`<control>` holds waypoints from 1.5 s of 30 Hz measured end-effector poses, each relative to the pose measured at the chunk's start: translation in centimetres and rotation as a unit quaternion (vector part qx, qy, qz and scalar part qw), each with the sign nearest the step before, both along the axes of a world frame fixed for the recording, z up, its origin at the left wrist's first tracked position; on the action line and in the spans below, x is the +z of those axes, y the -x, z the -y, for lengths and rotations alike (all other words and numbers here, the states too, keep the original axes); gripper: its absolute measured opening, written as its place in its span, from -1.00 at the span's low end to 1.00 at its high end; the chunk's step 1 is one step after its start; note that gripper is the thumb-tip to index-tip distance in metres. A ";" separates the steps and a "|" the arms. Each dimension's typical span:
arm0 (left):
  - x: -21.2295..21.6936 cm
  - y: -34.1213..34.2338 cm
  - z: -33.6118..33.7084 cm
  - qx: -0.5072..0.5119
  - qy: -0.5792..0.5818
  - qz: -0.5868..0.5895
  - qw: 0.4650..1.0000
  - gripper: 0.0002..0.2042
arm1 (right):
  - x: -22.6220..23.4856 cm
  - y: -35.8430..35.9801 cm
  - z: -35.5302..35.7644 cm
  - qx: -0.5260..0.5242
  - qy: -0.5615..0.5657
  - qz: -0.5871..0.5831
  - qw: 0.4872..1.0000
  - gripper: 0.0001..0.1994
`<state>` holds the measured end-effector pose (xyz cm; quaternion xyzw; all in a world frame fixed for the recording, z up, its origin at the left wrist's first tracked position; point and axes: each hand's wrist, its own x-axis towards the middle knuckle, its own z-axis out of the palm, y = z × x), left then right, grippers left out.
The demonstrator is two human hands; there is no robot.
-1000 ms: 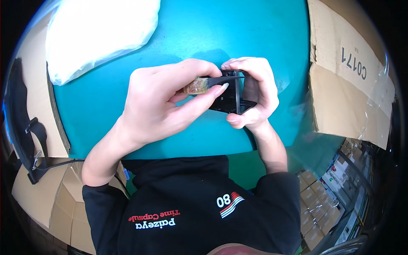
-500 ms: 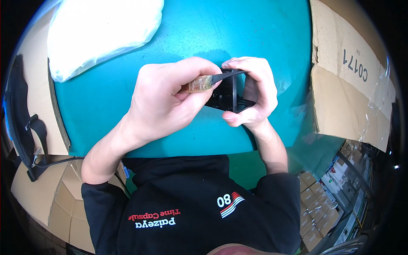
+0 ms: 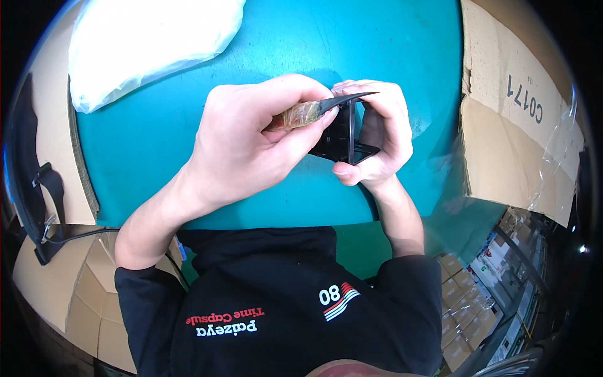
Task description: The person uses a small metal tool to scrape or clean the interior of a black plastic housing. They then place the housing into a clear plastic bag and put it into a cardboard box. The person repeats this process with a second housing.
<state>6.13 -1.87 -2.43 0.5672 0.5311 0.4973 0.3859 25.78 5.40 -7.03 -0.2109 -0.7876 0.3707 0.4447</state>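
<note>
Black, rigid and angular, a small open-sided frame (image 3: 350, 135) is held over the smooth teal surface (image 3: 276, 204), right of its middle and nearer the near edge than the far side. The right hand (image 3: 391, 135) curls around the frame's right side in a C, thumb at the near end and fingers at the far end. The left hand (image 3: 245, 138) is closed in a pinch, 2 digits, thumb and index finger, gripping a slim tool (image 3: 319, 110) with a brown tape-wrapped handle and a curved, pointed black blade. Its tip points right, toward the right hand's fingers; whether the blade touches the frame cannot be told. Toward the far left corner lies a bulging white plastic bag (image 3: 151, 50). Tan cardboard (image 3: 56, 119) runs along the left edge, and a big brown cardboard box (image 3: 521, 125) borders the right edge.
</note>
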 end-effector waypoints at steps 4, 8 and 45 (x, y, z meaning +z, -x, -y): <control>0.0 0.0 0.0 0.002 -0.003 0.002 1.000 -0.92 | 0.0 0.1 0.0 0.000 0.010 -0.005 1.000 -0.21; 0.0 0.2 0.1 0.000 -0.006 0.007 1.000 -0.92 | -0.2 -0.2 0.0 0.013 0.027 -0.018 0.999 -0.20; -0.2 0.2 0.4 0.030 -0.100 -0.081 0.991 -0.87 | -0.3 0.6 0.0 0.004 -0.037 -0.018 0.999 -0.16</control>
